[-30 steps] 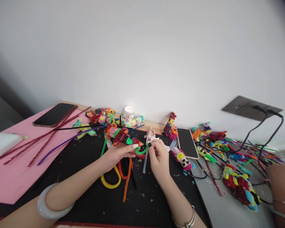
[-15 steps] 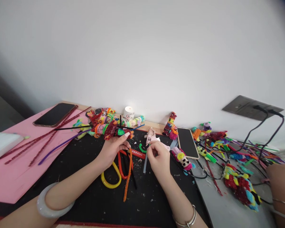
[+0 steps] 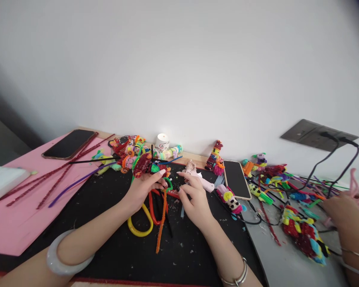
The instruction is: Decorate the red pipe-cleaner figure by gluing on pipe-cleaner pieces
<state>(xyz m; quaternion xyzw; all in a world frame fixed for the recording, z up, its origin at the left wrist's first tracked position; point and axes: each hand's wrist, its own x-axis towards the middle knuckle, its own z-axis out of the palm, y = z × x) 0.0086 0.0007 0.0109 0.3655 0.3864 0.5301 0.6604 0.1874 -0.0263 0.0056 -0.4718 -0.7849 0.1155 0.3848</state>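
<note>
**Pipe-cleaner figure held over the black mat**

Here, a red sparkly pipe-cleaner figure (image 3: 146,165) is gripped by the left hand (image 3: 143,187); its fingers (image 3: 158,175) are curled shut around the figure's lower end, thumb on top. A green curl (image 3: 168,183) hangs from the figure just beyond those fingertips. The right hand (image 3: 194,199) is held just beside it, fingers (image 3: 184,175) half open and pointed toward the green curl; whether the curl is actually pinched cannot be told. A pale glue gun (image 3: 199,177) lies just behind the right fingers on the black mat (image 3: 107,223). Beneath and between both hands, a yellow loop (image 3: 140,227), a red loop (image 3: 152,205) and an orange stem (image 3: 161,223) are laid flat on the tabletop. A phone (image 3: 235,179) is seen well to the right of the right fingers. At the far right edge, another person's hand (image 3: 341,211) is held over a pile of coloured stems.
</note>
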